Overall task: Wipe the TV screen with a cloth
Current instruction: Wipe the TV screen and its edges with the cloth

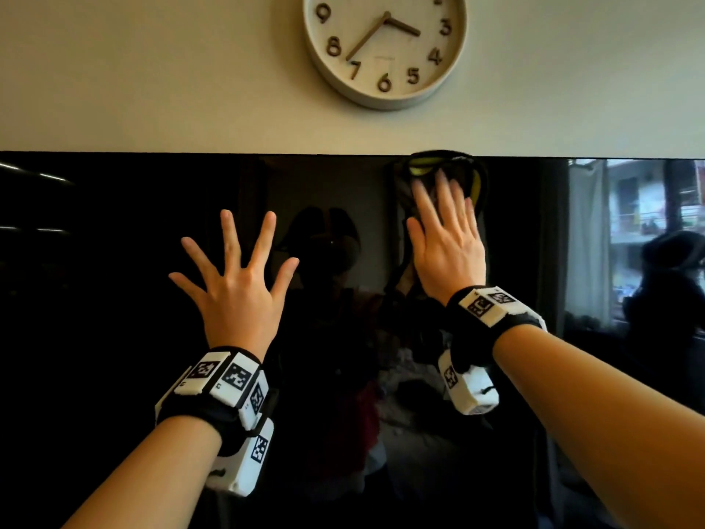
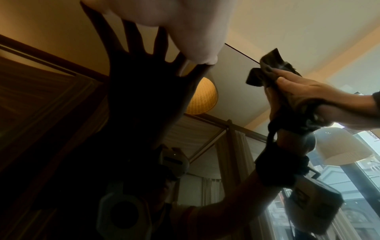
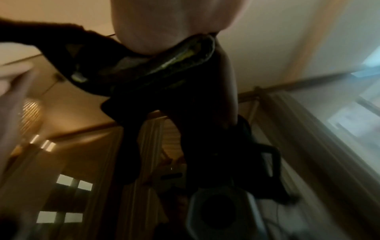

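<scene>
The black TV screen (image 1: 114, 299) fills the lower part of the head view, its top edge just under the wall. My right hand (image 1: 446, 238) lies flat with straight fingers and presses a dark cloth (image 1: 438, 166) with a yellow edge against the screen at its top edge. The left wrist view shows the same hand (image 2: 298, 87) on the cloth (image 2: 269, 65). Close up in the right wrist view, the cloth (image 3: 164, 65) bunches under my palm. My left hand (image 1: 236, 292) is spread wide against the screen to the left, holding nothing; its thumb tip (image 2: 207, 61) touches the glass.
A round wall clock (image 1: 385, 43) hangs on the pale wall just above the TV's top edge. The screen mirrors the room: a bright window (image 1: 648, 223) at its right end, and a lamp (image 2: 201, 97) in the left wrist view.
</scene>
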Action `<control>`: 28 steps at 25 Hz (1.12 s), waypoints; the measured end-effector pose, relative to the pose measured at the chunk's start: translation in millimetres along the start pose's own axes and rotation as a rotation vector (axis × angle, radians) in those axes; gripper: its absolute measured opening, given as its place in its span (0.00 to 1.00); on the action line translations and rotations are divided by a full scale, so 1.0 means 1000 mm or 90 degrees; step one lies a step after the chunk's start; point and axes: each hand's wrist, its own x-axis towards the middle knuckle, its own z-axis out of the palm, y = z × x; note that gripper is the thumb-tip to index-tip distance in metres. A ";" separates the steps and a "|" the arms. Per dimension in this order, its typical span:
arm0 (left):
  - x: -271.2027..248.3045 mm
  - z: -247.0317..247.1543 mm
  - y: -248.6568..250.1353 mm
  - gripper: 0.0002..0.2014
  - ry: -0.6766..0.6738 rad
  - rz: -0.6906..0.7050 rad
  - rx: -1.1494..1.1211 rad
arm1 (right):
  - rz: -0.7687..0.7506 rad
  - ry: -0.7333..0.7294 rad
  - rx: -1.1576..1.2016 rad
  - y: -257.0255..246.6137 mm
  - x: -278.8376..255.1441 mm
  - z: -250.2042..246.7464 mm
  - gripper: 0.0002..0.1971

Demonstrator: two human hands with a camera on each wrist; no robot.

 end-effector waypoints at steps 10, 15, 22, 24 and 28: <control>-0.003 -0.005 0.088 0.31 -0.011 0.103 -0.029 | 0.191 0.028 0.017 0.033 0.007 -0.012 0.27; 0.006 0.004 0.156 0.34 -0.061 0.080 -0.030 | 0.039 0.015 0.007 0.079 0.005 -0.021 0.26; -0.001 0.022 0.167 0.37 -0.031 0.060 -0.010 | -0.159 -0.004 -0.025 0.114 0.000 -0.028 0.25; 0.000 0.023 0.166 0.37 -0.024 0.064 -0.001 | 0.101 0.054 0.028 0.127 0.016 -0.032 0.26; -0.002 0.024 0.166 0.37 -0.019 0.066 0.009 | -0.009 0.019 -0.001 0.122 0.006 -0.030 0.26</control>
